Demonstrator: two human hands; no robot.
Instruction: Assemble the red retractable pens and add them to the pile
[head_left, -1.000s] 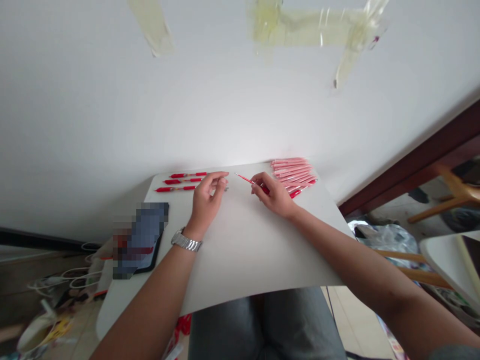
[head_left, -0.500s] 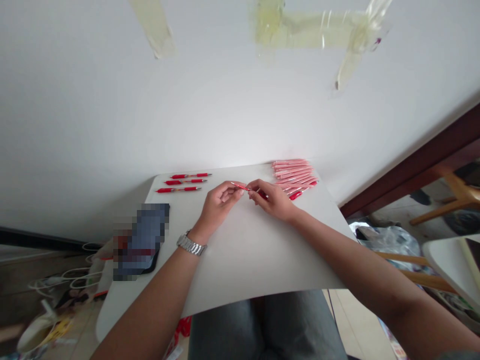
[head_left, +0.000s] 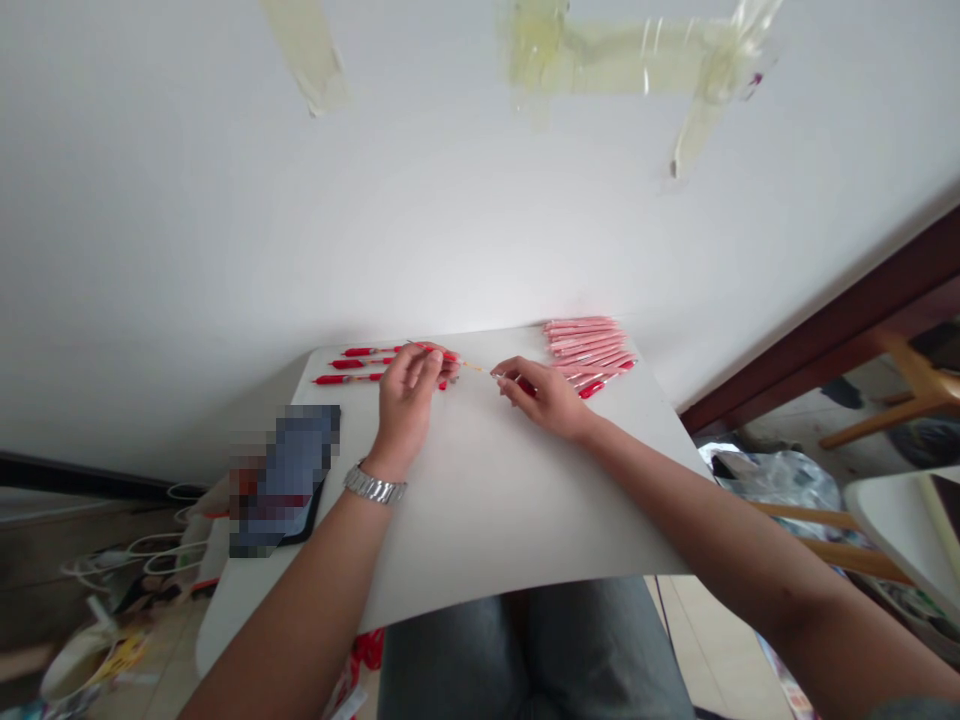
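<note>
My left hand is closed, its fingertips pinching a slim red pen refill. A thin yellowish stretch of it runs right to the fingers of my right hand. That hand is wrapped round a red pen barrel, mostly hidden by the fingers. Just right of my left fingers shows a small red piece with a grey end; whether it is held or lies on the table I cannot tell. Beyond my left hand lie three red pens, their right ends partly covered by it.
A stack of pink wrapped sticks lies at the back right of the white table, with red pens beside it. A blurred-out phone-like object rests at the left edge. The wall rises directly behind the table.
My left hand has moved left, away from my right hand, and more of the refill now shows between them. My right hand has stayed in place.
</note>
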